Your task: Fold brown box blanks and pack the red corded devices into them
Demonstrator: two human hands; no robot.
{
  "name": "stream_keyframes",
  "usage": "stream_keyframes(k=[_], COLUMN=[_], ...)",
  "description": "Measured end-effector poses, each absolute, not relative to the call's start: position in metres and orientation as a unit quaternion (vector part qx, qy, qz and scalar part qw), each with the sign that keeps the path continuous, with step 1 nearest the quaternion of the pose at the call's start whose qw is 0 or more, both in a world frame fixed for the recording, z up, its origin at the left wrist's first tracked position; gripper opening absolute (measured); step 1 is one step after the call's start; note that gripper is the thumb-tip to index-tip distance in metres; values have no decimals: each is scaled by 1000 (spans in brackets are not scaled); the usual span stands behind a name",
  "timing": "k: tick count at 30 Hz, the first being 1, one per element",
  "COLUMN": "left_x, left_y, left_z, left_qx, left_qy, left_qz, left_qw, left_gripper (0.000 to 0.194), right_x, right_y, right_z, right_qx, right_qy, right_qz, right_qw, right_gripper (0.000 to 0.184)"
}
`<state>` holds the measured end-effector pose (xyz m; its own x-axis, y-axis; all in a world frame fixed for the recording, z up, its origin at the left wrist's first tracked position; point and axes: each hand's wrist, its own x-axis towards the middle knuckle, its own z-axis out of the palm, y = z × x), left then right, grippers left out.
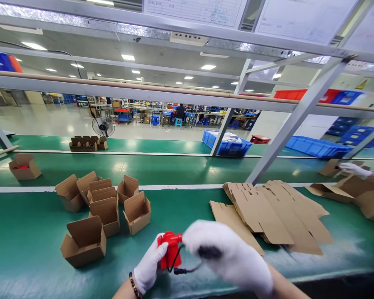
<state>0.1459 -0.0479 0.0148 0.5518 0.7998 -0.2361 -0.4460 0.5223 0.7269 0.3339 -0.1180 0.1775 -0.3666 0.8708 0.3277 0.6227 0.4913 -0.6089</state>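
My left hand (149, 262), in a white glove, grips a small red plastic device (172, 252) with a short round nozzle on its upper right. A black cable (176, 258) runs from the device and ends in a black connector (180, 271). Beside the nozzle is my right hand (222, 251), also gloved and smeared by motion. Its fingers curl around a dark object (209, 252) that is too blurred to name. Whether the right fingertips touch the nozzle I cannot tell.
Several open small cardboard boxes (82, 243) stand left on the green bench (25, 232). A pile of flat cardboard blanks (268, 211) lies right. Another box (25, 167) contains something red. At far right works another person's gloved hand (355, 169). A slanted metal post (294, 120) rises behind the blanks.
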Motion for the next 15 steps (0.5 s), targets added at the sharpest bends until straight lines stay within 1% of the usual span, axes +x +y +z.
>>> stream_keyframes(k=[2, 4, 7, 9, 11, 13, 14, 15], left_x=[142, 141, 143, 144, 141, 135, 131, 127], left_y=[-58, -64, -69, -69, -69, -68, -67, -65], left_z=[12, 14, 19, 21, 21, 21, 21, 22], left_qx=[342, 389, 454, 454, 435, 405, 379, 349], left_qy=[233, 175, 128, 131, 141, 157, 167, 179], left_qz=[376, 352, 283, 253, 268, 332, 374, 409], left_qw=[829, 833, 835, 844, 848, 837, 830, 824], left_gripper=[61, 66, 65, 70, 85, 100, 103, 99], right_x=[332, 327, 319, 318, 320, 321, 320, 317], right_y=[-89, -63, -35, -26, -24, -30, -35, -42], right_z=[179, 169, 141, 121, 105, 91, 85, 80], right_qx=[-437, -439, -488, -528, -560, -586, -595, -600], right_qy=[-796, -777, -757, -737, -706, -670, -652, -638], right_qz=[184, 171, 191, 216, 247, 290, 314, 337], right_qw=[376, 417, 389, 362, 355, 353, 350, 345], right_gripper=[13, 10, 8, 10, 11, 10, 8, 5])
